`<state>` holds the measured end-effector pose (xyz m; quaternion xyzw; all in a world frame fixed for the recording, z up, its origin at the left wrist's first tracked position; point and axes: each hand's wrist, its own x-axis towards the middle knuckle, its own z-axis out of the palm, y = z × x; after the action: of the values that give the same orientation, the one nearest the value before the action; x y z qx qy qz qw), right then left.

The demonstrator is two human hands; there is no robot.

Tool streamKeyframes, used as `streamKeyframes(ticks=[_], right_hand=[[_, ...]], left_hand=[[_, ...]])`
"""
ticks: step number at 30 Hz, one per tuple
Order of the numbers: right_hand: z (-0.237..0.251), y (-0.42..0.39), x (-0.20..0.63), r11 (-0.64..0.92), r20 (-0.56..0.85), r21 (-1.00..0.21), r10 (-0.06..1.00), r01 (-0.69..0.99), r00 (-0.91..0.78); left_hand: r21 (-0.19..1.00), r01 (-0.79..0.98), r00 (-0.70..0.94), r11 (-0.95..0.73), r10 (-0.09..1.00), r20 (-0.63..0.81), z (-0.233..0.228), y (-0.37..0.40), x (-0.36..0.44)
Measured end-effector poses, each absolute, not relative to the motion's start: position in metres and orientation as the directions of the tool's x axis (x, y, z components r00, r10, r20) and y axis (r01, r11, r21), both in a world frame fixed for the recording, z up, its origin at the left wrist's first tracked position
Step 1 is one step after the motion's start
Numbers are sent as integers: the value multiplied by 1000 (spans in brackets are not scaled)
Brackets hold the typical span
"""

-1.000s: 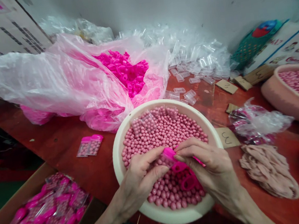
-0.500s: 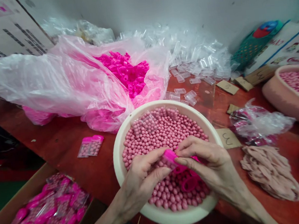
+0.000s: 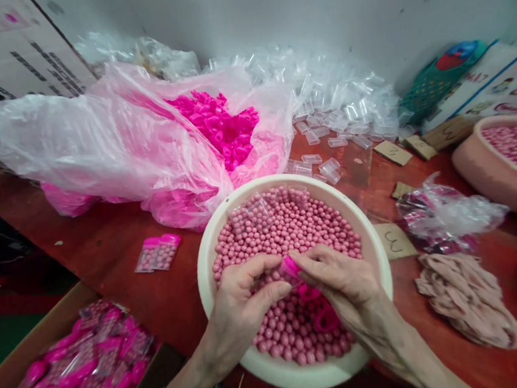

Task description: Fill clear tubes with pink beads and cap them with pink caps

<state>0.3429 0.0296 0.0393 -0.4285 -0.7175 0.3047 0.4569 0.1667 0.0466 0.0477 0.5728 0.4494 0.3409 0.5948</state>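
Over the basin's centre, a pink cap [image 3: 290, 266] sits pinched between both hands, apparently held above the beads so that any spill drops back in. The left hand [image 3: 242, 305] curls closed from 8 o'clock, thumb and forefinger gripping what looks like a clear vial, mostly hidden. The right hand [image 3: 340, 280] reaches in from 4 o'clock, fingertips closed on the cap. Loose caps [image 3: 323, 317] lie on the beads [image 3: 289, 227] just below the right palm. The basin [image 3: 373, 250] rests on the table [image 3: 108, 245]; two filled vials [image 3: 157, 252] lie at 9 o'clock, a bag of caps [image 3: 219, 124] at 11.
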Motion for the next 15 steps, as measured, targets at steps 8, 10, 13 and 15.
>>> streamKeyframes(ticks=[8,10,13,15], right_hand=[[54,27,318,376,415,-865,908,331,53],[51,25,315,371,410,-862,911,345,44],[46,19,318,366,382,-845,923,389,-40],[46,17,323,379,371,-827,923,415,-103]], left_hand=[[986,16,324,163,932,-160,53,51,167],[979,-20,313,202,931,-186,54,51,166],[971,-52,304,233,930,-207,54,49,165],[968,-67,302,243,929,-212,54,48,165]])
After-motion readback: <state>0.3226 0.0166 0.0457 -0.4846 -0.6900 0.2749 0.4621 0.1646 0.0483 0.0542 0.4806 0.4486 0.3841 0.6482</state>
